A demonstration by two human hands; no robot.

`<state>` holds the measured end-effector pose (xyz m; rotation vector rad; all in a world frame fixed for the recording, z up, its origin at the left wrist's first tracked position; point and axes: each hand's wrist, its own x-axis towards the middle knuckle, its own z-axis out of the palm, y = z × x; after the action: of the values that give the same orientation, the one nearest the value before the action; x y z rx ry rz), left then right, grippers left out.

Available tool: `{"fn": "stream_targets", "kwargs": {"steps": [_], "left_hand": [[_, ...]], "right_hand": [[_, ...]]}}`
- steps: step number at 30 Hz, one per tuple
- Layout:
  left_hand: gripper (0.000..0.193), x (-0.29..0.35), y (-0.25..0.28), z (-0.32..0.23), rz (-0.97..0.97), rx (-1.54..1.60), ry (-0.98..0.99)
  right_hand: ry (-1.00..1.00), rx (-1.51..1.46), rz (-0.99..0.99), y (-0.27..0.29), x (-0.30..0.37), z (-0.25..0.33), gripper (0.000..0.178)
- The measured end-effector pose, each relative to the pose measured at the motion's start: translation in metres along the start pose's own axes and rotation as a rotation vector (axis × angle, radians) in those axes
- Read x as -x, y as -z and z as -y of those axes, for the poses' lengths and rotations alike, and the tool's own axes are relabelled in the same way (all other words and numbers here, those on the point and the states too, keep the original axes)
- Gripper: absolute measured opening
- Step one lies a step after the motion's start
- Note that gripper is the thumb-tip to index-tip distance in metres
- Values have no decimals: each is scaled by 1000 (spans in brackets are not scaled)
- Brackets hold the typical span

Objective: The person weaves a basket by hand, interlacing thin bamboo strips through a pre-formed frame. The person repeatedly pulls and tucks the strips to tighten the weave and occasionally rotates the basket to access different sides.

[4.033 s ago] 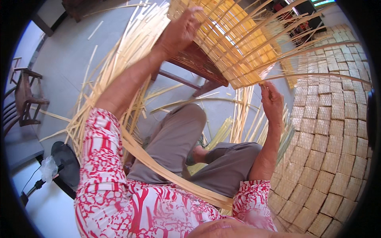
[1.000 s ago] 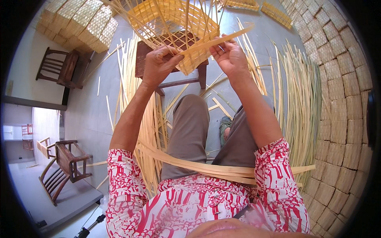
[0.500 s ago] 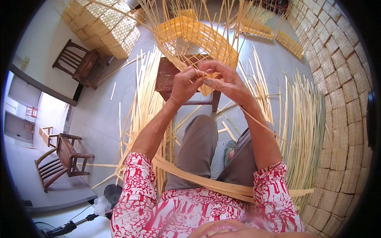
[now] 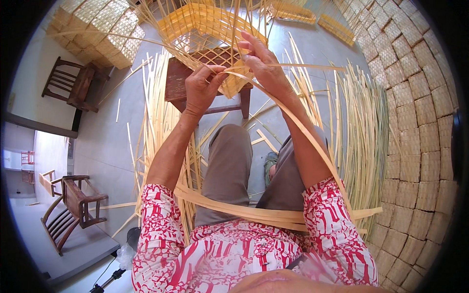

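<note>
A partly woven basket [image 4: 215,20] of yellow strips rests on a dark red wooden stool [image 4: 180,80] in front of me, its long loose ends standing up and fanning out. My left hand [image 4: 199,90] is closed in a pinch on a thin bamboo strip [image 4: 299,119] at the basket's near edge. From there this strip curves under my right wrist and along my right forearm to the sleeve. My right hand [image 4: 264,66] is raised at the basket's near right corner, fingers stretched up among the upright ends. Another strip sticks out rightward beside it.
Bundles of long strips lie on the floor left [image 4: 159,97] and right [image 4: 364,127]. More flat strips [image 4: 244,211] cross my lap. Stacked woven pieces [image 4: 408,146] line the right side. Wooden chairs [image 4: 75,202] stand at left, and yellow woven pieces [image 4: 337,29] lie at the far right.
Both hands were together at the basket's corner; now they are apart, the right one higher with fingers extended. The long strip now arcs over to my right sleeve. The whole view has shifted.
</note>
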<state>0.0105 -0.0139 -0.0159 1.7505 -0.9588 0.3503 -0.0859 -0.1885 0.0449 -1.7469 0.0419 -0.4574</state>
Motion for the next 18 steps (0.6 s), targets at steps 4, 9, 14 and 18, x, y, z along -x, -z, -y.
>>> {"fn": "stream_targets", "kwargs": {"steps": [4, 9, 14, 18], "left_hand": [[14, -1, -3, -2, 9, 43, 10], [14, 0, -3, -7, 11, 17, 6], [12, 1, -7, -12, -27, -18, 3], [13, 0, -7, -8, -54, 3, 20]], "right_hand": [[39, -17, -54, -2, -2, -3, 54], [76, -28, -129, 10, -8, -20, 26], [-20, -427, -499, 13, -12, -38, 20], [-102, -408, -408, 21, -28, -28, 34]]}}
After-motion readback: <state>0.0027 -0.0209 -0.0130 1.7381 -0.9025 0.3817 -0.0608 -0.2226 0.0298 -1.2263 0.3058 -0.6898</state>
